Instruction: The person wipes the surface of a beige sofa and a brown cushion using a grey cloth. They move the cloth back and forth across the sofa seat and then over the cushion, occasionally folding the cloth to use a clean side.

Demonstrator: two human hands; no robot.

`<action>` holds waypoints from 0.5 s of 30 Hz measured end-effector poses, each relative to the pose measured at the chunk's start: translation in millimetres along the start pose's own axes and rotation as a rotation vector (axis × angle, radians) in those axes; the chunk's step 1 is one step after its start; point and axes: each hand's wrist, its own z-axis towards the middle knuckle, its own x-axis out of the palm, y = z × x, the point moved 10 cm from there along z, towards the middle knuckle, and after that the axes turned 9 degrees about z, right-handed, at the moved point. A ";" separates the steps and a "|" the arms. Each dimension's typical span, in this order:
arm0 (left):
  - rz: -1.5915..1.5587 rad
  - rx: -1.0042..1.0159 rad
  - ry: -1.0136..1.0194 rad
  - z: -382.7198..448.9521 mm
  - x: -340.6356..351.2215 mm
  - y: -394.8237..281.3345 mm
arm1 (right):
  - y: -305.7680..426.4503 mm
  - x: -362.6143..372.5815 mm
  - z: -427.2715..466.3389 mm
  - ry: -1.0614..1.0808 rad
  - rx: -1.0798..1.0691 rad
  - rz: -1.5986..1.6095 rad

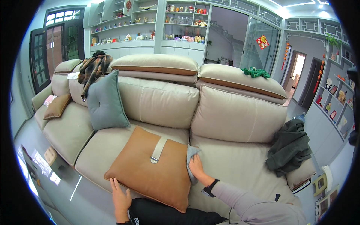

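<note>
A square tan leather-look cushion (157,168) lies on the beige sofa seat (225,166) before me. It has a beige strap (159,149) with a metal buckle across its upper middle. My right hand (198,166) presses a grey cloth (192,152) against the cushion's right edge. At the cushion's near left corner is my left hand (121,197), its fingers spread and resting at the edge, holding nothing.
A blue-grey cushion (105,102) leans against the backrest, beside a plaid garment (94,70). Further left lies a small brown cushion (57,107). A dark jacket (289,147) covers the right armrest. A stool (52,156) stands on the floor at left.
</note>
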 end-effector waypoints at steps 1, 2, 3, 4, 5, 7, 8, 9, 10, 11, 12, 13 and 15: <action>0.028 0.019 -0.004 -0.2 0.9 0.0 | 9.2 -0.2 -12.3 0.039 0.046 -0.024; 0.040 0.030 -0.017 -0.6 0.9 0.6 | 23.4 -1.4 -25.0 0.065 0.053 -0.020; 0.036 0.015 -0.014 -1.1 2.1 3.9 | 41.2 -4.2 -37.5 0.082 0.028 0.008; 0.046 0.027 -0.018 -1.9 2.3 4.3 | 53.8 -5.2 -51.2 0.138 0.049 -0.033; 0.041 0.015 -0.006 -2.8 4.1 6.7 | 68.6 -7.6 -66.2 0.184 0.038 -0.048; 0.041 -0.002 0.008 -4.3 5.8 9.9 | 104.6 -9.1 -94.0 0.243 -0.107 -0.160; 0.044 -0.006 0.010 -4.8 6.2 10.3 | 124.3 -8.5 -106.5 0.253 -0.243 -0.258; 0.045 -0.011 0.014 -5.2 6.5 10.7 | 140.3 -5.3 -115.5 0.261 -0.378 -0.356; 0.047 -0.011 0.013 -5.8 6.2 10.3 | 137.9 3.9 -119.6 0.359 -0.343 -0.360; 0.048 -0.013 0.011 -5.9 5.7 9.6 | 138.3 4.5 -116.0 0.337 -0.338 -0.363; 0.040 -0.032 0.021 -6.4 5.7 10.6 | 136.1 6.1 -107.9 0.315 -0.328 -0.362; 0.047 -0.002 0.006 -6.6 2.9 6.6 | 134.0 8.6 -97.0 0.283 -0.332 -0.360; 0.037 0.014 -0.002 -7.5 -0.6 2.2 | 115.9 14.8 -60.5 0.250 -0.256 -0.361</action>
